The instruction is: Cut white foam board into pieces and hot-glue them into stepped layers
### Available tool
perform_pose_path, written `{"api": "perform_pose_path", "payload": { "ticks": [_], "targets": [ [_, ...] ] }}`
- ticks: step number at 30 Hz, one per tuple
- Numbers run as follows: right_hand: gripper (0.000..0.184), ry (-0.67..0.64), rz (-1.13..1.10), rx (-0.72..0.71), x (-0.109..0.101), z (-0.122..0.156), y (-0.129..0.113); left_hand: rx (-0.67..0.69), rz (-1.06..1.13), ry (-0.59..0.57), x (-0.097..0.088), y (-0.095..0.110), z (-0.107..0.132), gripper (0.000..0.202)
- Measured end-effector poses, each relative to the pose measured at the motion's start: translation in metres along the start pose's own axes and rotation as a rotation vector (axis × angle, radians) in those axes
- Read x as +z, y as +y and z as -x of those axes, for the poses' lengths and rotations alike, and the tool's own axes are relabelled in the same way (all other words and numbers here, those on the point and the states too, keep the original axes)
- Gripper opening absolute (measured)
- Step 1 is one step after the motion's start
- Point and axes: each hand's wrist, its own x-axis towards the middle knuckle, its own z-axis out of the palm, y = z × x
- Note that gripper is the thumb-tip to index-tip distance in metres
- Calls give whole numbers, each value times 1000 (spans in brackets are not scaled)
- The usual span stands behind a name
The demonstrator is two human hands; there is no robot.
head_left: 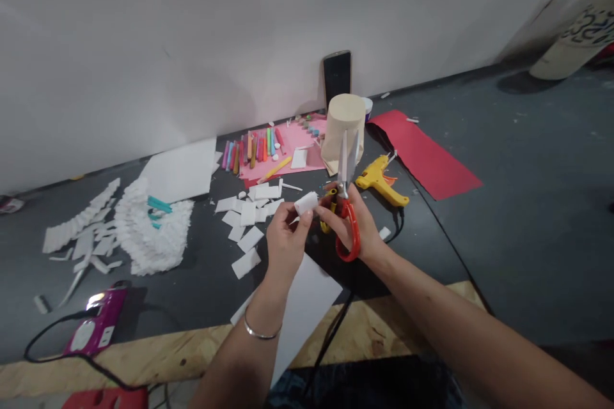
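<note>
**Small white piece held up beside the scissors**

Closest in, a white sheet of paper [307, 307] lies flat on the dark grey counter [503, 236], just under the wrists. A pink power strip [96, 323] sits at the near left.

Above the sheet, the left hand [284, 239] is closed in a pinch on a small white folded paper piece [306, 203], held at its fingertips. The right hand [357, 230] is closed around the red handles of a pair of scissors [346, 195]. The blades point up and away and look shut or nearly shut. The little piece is just left of the scissors, very near the blades, and the fingertips of the right hand reach over to it. Its long side runs left to right, across the blades. Both hands are close to it, but only the left one clearly holds it.

A bit farther, small white cut rectangles [249, 223] lie scattered on the left, and a yellow glue gun [381, 180] lies on the right. Farther left is a pile of folded white paper strips [148, 230].

Farther back are coloured markers [252, 148] on a pink sheet, a tan paper cylinder [343, 131] and a red paper sheet [425, 156]. A dark phone [336, 75] leans on the white wall.
</note>
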Motion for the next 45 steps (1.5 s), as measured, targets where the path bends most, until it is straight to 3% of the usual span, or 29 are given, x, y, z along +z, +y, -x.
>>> {"api": "perform_pose_path", "payload": {
  "ticks": [4,8,15,19,24,28,32,39,45],
  "targets": [
    [40,57,-81,86,-1,-2,0,347,-313,69,-10,1,-2,18],
    [45,-16,-251,160,0,-3,-7,687,-599,66,-13,6,-5,21],
    [45,-24,-111,196,0,-2,-10,741,-760,85,-8,9,-3,29],
    [46,-23,-78,199,-5,-6,-4,628,-626,114,-5,6,-3,26],
    [44,32,51,135,-13,-12,-3,161,-120,26,-4,0,-2,36],
    [48,-35,90,141,-15,-11,-6,-87,-71,47,-5,-2,-3,40],
    [51,-95,71,125,-13,-9,-5,-173,33,113,-6,-6,-6,41],
    [54,-25,23,114,-12,-10,-2,-262,274,160,-1,-9,-7,37],
    [54,-71,-43,116,-8,-9,-7,-317,385,236,2,-7,-9,33]
  ]
}}
